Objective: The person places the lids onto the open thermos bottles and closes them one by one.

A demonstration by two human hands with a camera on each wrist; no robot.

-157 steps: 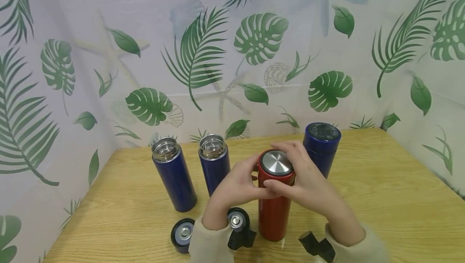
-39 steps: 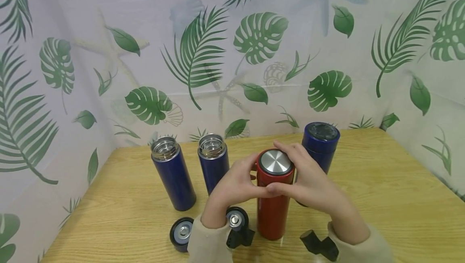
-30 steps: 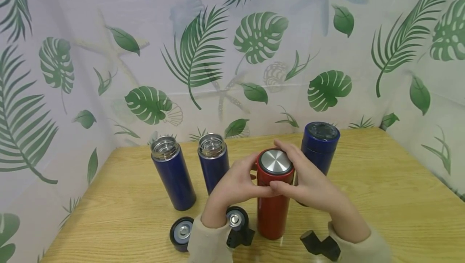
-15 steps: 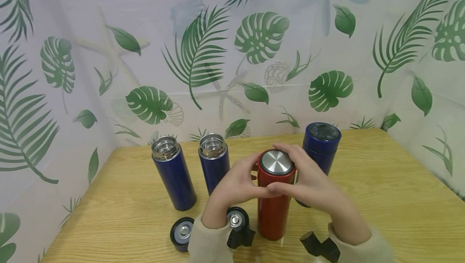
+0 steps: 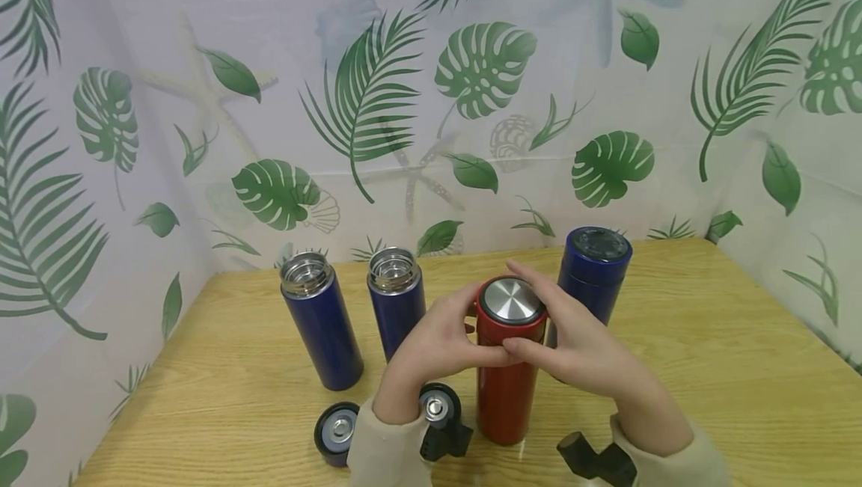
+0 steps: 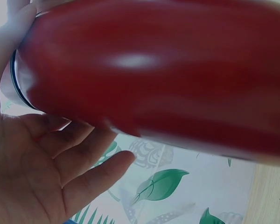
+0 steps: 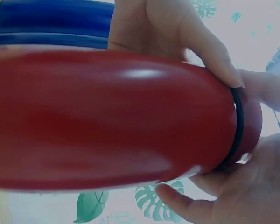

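Note:
A red thermos with a brushed-steel disc on its lid stands upright near the table's front. My left hand curls round the left side of its upper part. From the right, my right hand grips the same part, its index finger reaching behind the lid and its thumb crossing the front. The two thumb tips meet there, just below the lid's top. In the right wrist view a dark ring marks the seam under the lid, with fingers of both hands around it. The far side of the thermos is hidden.
Two blue thermoses without lids, the left one and the middle one, stand at the left. A lidded blue thermos is close behind my right hand. Two upturned lids lie in front on the wooden table.
The right hand's fingers and thumb have shifted slightly on the red thermos. The thermos, my left hand and the other things stand as before.

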